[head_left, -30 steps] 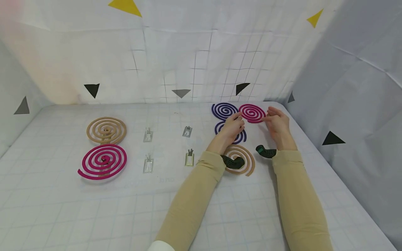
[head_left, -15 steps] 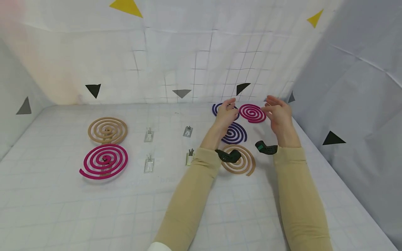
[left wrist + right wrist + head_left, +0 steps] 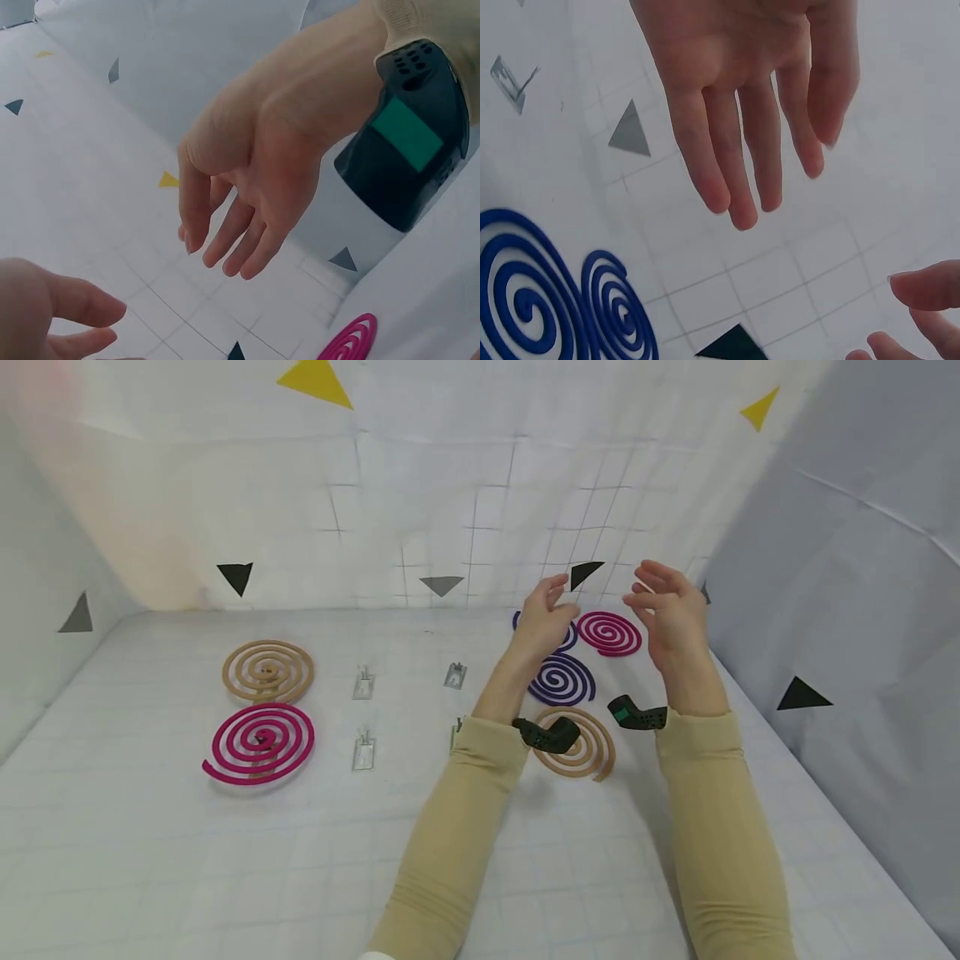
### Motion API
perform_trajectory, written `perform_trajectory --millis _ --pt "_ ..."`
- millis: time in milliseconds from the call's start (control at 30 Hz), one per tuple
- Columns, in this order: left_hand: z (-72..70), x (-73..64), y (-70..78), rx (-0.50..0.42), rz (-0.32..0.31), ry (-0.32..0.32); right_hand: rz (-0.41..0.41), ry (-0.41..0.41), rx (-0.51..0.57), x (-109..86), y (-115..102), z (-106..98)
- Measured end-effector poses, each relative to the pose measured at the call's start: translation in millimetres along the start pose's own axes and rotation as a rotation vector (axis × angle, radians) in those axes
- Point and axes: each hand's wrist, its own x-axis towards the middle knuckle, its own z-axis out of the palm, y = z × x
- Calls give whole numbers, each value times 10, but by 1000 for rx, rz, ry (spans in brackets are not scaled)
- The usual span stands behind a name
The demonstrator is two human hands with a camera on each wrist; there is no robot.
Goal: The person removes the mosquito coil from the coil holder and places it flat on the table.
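Raised above the back right of the table, my left hand (image 3: pixel 542 620) has relaxed, slightly bent fingers and holds nothing. Across from it, my right hand (image 3: pixel 678 618) hangs in the air with loose fingers, also holding nothing. Beneath and between them lie spiral coils like mosquito coils: a magenta coil (image 3: pixel 610 634), a dark blue coil (image 3: pixel 561 680), and a second blue coil (image 3: pixel 622 311) partly covered by the left hand in the head view. Nearer, a tan coil (image 3: pixel 604 745) is partly hidden by the left wrist's black camera (image 3: pixel 553 737).
At the left, another tan coil (image 3: pixel 267 670) and magenta coil (image 3: pixel 262 742) sit raised on small supports. Several small metal stands (image 3: pixel 363 752) are spread mid-table, one mostly behind the left sleeve (image 3: pixel 450 827). White sheeting (image 3: pixel 420 510) with coloured triangles rises behind.
Both hands have lifted up and away from the coils, the left rising from over the blue coils. The coils stay in their places; the head view has shifted slightly.
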Motion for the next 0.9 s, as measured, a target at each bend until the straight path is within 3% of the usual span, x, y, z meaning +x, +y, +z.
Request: perform_trajectory --millis 200,500,700,833,900 --pt "-101 -99 110 21 35 24 -51 -44 54 -122 -130 107" --pt "-209 -312 255 191 82 -22 -105 -104 107 -315 -308 220" --pt "-324 -431 244 329 132 -59 -127 -145 137 -469 -385 326" --pt "-502 -497 176 403 155 -82 -156 -182 129 -570 -401 401" --pt "-612 -524 139 403 137 -97 -165 -201 128 -611 -399 436"
